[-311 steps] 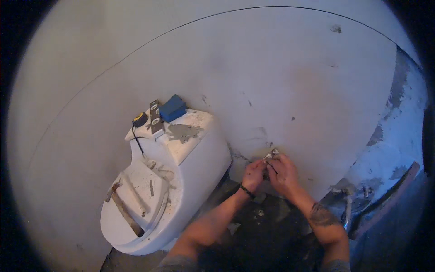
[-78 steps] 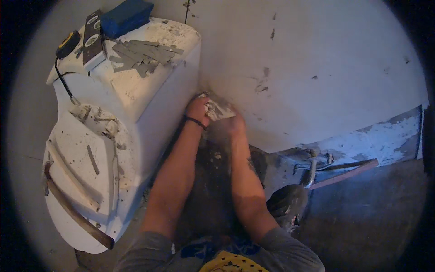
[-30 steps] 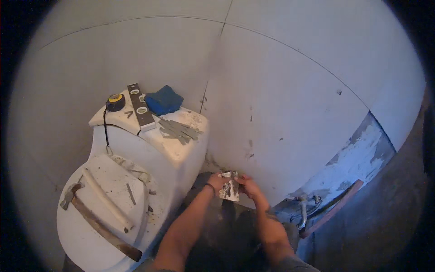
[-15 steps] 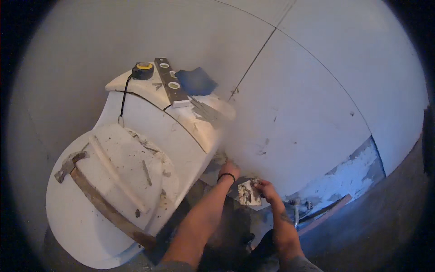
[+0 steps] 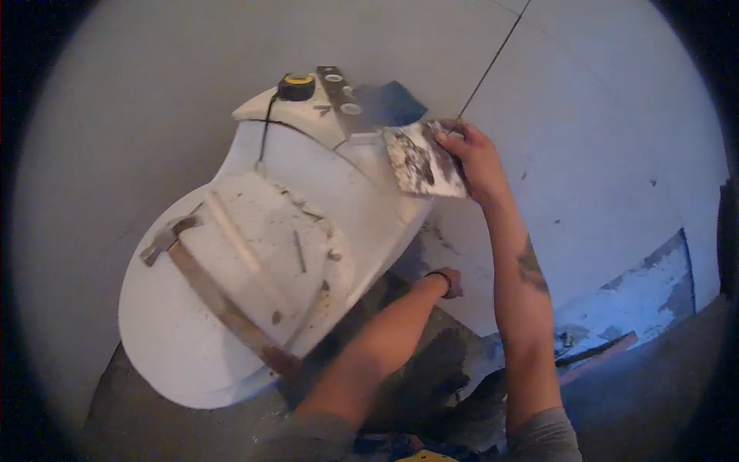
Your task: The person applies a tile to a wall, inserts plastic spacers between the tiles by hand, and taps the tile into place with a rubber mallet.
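Note:
In my right hand (image 5: 476,160), thumb on top, is a flat piece of broken tile (image 5: 419,163) with dark and whitish residue on its face. It is held above the right edge of the white toilet tank (image 5: 369,165). My left hand (image 5: 453,283), with a dark band at the wrist, is lower down by the pale wall, right of the toilet. Its fingers are hidden, so I cannot tell what it touches. A claw hammer (image 5: 223,304) with a wooden handle lies across the dusty toilet lid (image 5: 165,350).
A white strip (image 5: 245,248) and crumbs of debris lie on the lid. On the tank top are a black and yellow tape measure (image 5: 297,86), a spirit level (image 5: 339,100) and a blue sheet (image 5: 396,104). A rough bared patch (image 5: 639,292) marks the wall at lower right.
My right hand has risen with the tile piece from low by the wall to the tank edge. My left hand has stayed low by the wall. The view has shifted, moving the toilet right in the picture.

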`<state>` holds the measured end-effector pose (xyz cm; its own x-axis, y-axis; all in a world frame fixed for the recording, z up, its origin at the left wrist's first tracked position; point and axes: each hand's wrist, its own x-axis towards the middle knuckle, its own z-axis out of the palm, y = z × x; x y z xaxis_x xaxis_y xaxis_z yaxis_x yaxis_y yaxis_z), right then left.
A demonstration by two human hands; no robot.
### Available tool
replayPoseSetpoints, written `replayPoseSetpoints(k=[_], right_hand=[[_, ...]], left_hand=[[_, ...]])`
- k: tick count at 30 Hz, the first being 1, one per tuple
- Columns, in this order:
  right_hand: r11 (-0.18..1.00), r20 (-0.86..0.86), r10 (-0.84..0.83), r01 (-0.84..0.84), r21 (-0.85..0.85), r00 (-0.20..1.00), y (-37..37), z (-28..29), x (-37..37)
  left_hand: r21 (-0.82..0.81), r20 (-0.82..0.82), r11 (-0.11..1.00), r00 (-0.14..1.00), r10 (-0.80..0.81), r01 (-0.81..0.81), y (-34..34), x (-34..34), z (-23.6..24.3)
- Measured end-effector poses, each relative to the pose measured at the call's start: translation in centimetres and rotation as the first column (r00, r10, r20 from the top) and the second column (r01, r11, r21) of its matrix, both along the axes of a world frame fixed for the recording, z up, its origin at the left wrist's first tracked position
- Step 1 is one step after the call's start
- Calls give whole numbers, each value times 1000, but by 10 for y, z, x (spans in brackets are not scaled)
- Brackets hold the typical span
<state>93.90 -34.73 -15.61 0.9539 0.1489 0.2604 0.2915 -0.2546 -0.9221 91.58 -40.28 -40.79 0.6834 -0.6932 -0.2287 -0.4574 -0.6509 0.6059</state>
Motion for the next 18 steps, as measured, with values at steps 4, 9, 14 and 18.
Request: replayPoseSetpoints(k=[4, 9, 14, 18], right_hand=[[936, 158, 262, -211, -280, 952, 50, -2, 2], [790, 213, 300, -117, -601, 930, 140, -62, -22], [824, 224, 359, -195, -532, 906, 117, -56, -35], [851, 676, 484, -118, -512, 556, -47, -28, -76]], left_hand=[[100, 95, 987, 987, -132, 122, 4, -12, 9], [48, 70, 992, 991, -117, 114, -2, -17, 7], [-7, 13, 995, 995, -99, 99, -17, -18, 8], [-82, -32, 993, 996, -83, 80, -26, -12, 0]])
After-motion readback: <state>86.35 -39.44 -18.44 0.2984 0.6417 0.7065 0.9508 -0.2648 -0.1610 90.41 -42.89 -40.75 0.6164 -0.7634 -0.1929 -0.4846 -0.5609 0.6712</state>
